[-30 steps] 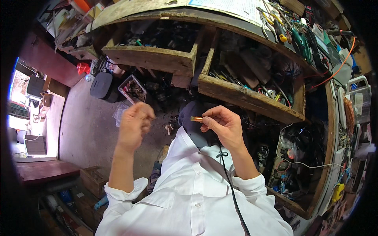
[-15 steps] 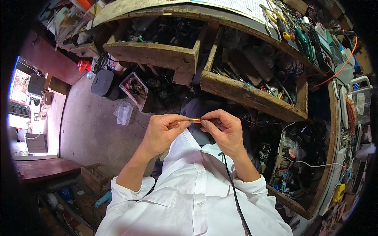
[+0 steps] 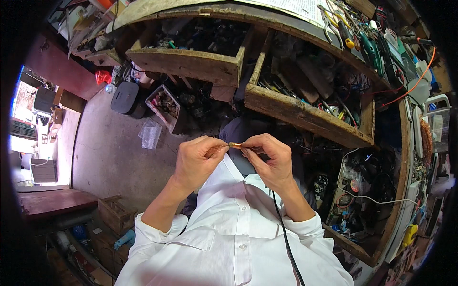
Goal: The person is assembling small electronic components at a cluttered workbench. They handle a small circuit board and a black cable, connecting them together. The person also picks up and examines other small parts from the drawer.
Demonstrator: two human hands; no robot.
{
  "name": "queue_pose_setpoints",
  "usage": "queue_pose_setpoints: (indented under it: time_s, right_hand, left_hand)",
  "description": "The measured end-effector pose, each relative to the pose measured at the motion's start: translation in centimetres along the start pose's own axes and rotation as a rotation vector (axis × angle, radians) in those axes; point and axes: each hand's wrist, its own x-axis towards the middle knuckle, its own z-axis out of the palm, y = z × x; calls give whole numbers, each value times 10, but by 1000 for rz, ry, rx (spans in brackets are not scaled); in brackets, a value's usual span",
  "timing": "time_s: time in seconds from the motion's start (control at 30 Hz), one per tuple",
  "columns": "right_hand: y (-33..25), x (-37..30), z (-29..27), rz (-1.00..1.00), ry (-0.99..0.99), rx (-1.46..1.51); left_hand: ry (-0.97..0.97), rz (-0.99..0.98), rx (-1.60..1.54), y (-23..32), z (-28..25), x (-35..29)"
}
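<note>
A small shiny brass-coloured tube (image 3: 234, 145) spans the gap between my two hands, held in front of my shirt at waist height. My left hand (image 3: 198, 159) pinches at its left end, thumb against forefinger. Inside those curled fingers shows a patch of fine copper-coloured strands (image 3: 213, 151), partly hidden. My right hand (image 3: 269, 159) grips the right end of the tube between thumb and forefinger, its other fingers curled in. How the strands and the tube meet is hidden by the left fingertips.
Beyond my hands, two open wooden drawers (image 3: 305, 112) full of tools jut from a workbench. Pliers (image 3: 332, 29) lie on the bench top. A dark bin (image 3: 125, 98) and a box of scraps (image 3: 163, 108) stand on the floor. A black cord (image 3: 281, 229) hangs down my shirt.
The tube has tilted slightly, its right end lower. My left fingertips have shifted a little left, so more of its left end shows. Both hands remain near the same spot.
</note>
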Motion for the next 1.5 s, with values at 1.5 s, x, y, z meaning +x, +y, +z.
queue_pose_setpoints:
  time_s: [1.5]
  right_hand:
    - [5,1,0,443,28,777]
  left_hand:
    - [-157,-595,-1125,-21,-6,1]
